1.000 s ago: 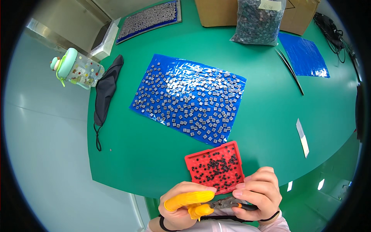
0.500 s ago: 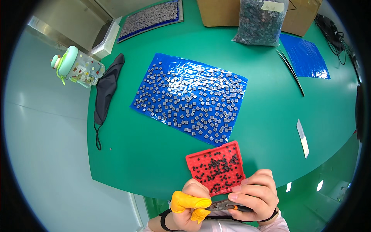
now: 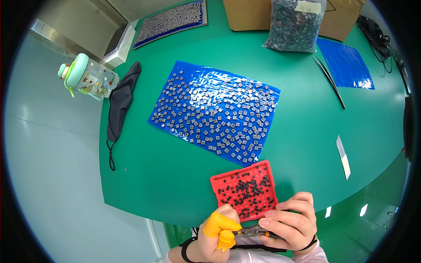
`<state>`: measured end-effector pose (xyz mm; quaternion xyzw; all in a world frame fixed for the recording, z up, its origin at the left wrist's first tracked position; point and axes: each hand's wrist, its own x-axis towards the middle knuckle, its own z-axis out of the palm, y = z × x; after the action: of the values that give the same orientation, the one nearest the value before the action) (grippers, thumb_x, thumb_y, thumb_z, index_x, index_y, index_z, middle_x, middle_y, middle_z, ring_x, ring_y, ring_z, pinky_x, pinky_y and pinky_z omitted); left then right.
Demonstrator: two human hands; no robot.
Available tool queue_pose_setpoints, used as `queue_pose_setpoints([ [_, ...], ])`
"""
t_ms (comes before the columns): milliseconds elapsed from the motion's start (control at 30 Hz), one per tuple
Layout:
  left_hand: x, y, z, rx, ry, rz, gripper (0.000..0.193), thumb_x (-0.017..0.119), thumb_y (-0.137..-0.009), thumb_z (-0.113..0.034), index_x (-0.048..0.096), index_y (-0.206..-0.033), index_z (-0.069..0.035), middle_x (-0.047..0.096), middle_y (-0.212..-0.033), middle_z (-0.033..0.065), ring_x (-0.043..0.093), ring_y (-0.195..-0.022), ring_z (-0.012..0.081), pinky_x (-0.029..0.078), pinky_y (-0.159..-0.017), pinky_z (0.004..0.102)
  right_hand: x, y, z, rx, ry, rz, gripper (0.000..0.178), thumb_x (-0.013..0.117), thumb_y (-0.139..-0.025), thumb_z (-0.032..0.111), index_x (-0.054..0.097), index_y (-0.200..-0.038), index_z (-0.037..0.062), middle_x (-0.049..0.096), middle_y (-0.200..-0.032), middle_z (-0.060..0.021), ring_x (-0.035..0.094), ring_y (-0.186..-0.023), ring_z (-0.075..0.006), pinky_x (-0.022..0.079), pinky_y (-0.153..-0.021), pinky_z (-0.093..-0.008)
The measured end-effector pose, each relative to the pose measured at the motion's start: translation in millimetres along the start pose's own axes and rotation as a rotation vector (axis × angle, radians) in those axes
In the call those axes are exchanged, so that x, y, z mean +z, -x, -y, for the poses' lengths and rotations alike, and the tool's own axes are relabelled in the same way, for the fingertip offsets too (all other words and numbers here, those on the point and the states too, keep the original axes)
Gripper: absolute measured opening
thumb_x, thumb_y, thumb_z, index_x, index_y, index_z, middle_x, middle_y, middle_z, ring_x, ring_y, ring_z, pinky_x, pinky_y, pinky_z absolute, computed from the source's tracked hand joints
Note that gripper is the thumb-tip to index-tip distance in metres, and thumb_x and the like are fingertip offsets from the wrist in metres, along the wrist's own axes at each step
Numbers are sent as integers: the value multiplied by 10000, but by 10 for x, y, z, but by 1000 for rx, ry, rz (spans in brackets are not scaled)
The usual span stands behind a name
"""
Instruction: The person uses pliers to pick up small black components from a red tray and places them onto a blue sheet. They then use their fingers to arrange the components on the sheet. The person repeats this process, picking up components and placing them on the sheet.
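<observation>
My right hand (image 3: 294, 222) is wrapped round the handles of a pair of pliers (image 3: 249, 231), whose grey jaws point left. At the jaw tips, my left hand (image 3: 215, 232) is closed in a pinch, with yellow covers (image 3: 218, 225) on its thumb and a finger. Whatever is between those fingertips is hidden or too small to name. Just beyond both hands lies a red tray (image 3: 215, 186) holding many small black parts (image 3: 249, 189). Fingers of my right hand rest by its near right corner.
A blue sheet (image 3: 186, 65) scattered with small grey square pieces lies past the tray. Rightward are tweezers (image 3: 330, 81), a blade (image 3: 344, 158) and another blue sheet (image 3: 346, 63). A bag of pieces (image 3: 296, 28) stands before cardboard boxes (image 3: 247, 15). A bottle (image 3: 90, 76) and dark pouch (image 3: 120, 103) lie left.
My left hand has turned slightly and shifted a little to the right at the plier jaws. The right hand keeps nearly the same place, still round the pliers.
</observation>
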<state>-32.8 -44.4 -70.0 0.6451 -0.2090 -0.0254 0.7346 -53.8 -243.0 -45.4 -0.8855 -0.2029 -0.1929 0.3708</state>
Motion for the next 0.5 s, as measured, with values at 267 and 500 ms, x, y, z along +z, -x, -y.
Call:
queue_pose_setpoints([
  [267,-8,-20,-187,-285,90,1,167,482,-984,-169,481,-914,-18,432,-705,41,403,-641,158,340,-586,289,4,10,-1,-20,0,11,357,815,-702,316,706,-1011,173,650,-1008,32,585,-865,-196,439,-730,-375],
  [500,-64,-7,-87,-192,2,-17,265,518,-1013,-238,545,-1085,16,527,-828,77,462,-657,125,365,-600,253,50,15,-59,77,-161,-70,344,811,-710,309,708,-980,123,659,-957,-7,592,-845,-212,452,-723,-377],
])
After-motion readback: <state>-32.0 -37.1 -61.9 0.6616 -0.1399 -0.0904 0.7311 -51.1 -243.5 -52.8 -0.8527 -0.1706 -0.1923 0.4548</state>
